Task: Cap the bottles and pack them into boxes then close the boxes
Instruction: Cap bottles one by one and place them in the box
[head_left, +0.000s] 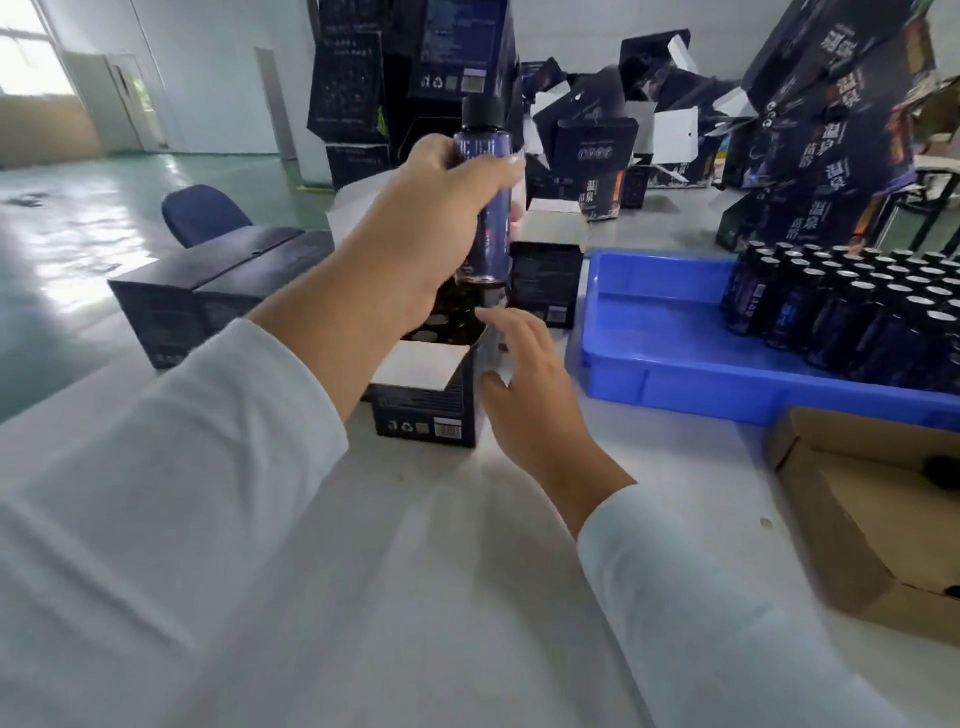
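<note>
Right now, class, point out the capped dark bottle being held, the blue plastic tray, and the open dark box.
Capped dark bottle (480, 156), head view, label.
Blue plastic tray (670, 371), head view, near wall.
Open dark box (423, 415), head view, front face.

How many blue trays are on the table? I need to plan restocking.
1: a blue tray right of the open box, holding uncapped bottles. Others may lie outside the view.

Bottles (852, 306) and cardboard box (872, 519) cut off at right edge
</note>
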